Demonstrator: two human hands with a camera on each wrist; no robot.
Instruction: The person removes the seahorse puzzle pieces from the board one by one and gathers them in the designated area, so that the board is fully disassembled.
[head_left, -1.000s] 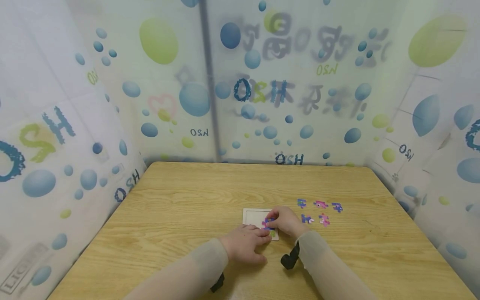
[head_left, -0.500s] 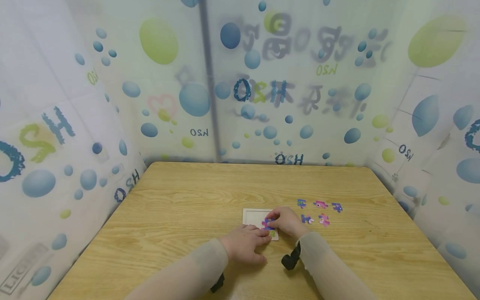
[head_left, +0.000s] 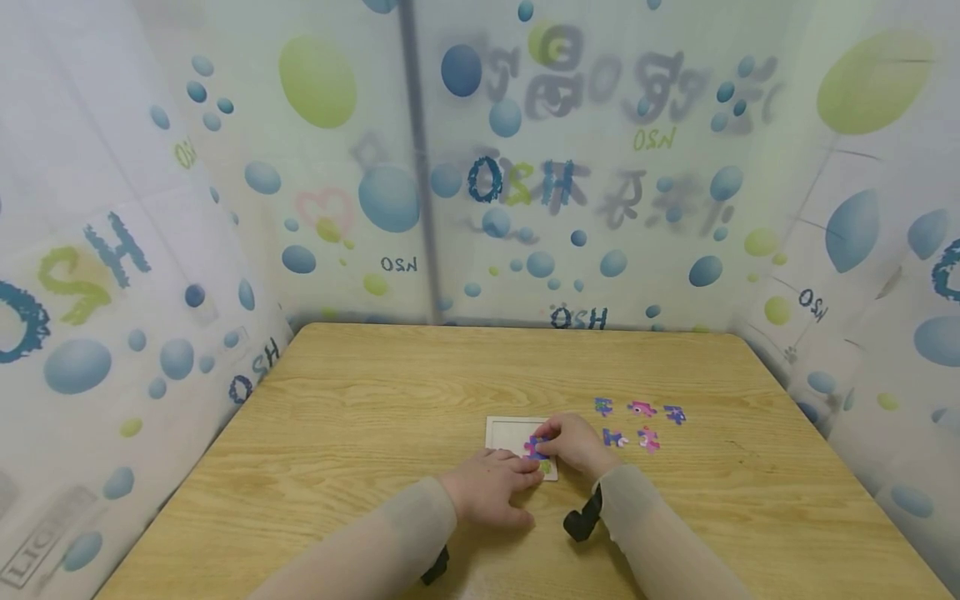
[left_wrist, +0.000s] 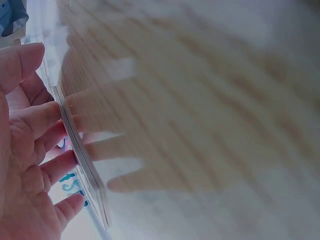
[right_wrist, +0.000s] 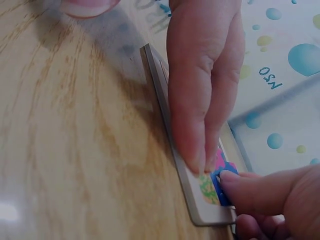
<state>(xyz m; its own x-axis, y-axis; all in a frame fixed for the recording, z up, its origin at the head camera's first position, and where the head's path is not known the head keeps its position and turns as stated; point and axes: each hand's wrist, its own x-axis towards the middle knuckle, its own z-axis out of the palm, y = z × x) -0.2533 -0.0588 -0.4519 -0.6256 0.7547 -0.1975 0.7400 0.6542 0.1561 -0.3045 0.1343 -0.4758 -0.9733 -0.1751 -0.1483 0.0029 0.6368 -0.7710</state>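
A white puzzle tray (head_left: 510, 431) lies flat near the middle of the table. My left hand (head_left: 491, 492) rests on its near left part, fingers extended; in the left wrist view those fingers (left_wrist: 50, 122) reach over the tray's edge (left_wrist: 85, 155). With thumb and fingertips my right hand (head_left: 577, 444) pinches a blue and pink puzzle piece (head_left: 533, 447) at the tray's right side. Beside it, a yellow-green piece (right_wrist: 206, 188) sits in the tray's corner, touched or nearly touched by left fingertips in the right wrist view. The left hand covers the tray's near left portion.
Several loose purple and pink puzzle pieces, including one with an eye (head_left: 641, 409) and a pink one (head_left: 648, 439), lie right of the tray. The wooden table (head_left: 360, 400) is enclosed by patterned curtains (head_left: 337, 208). A black wrist mount (head_left: 582, 518) hangs under the right wrist.
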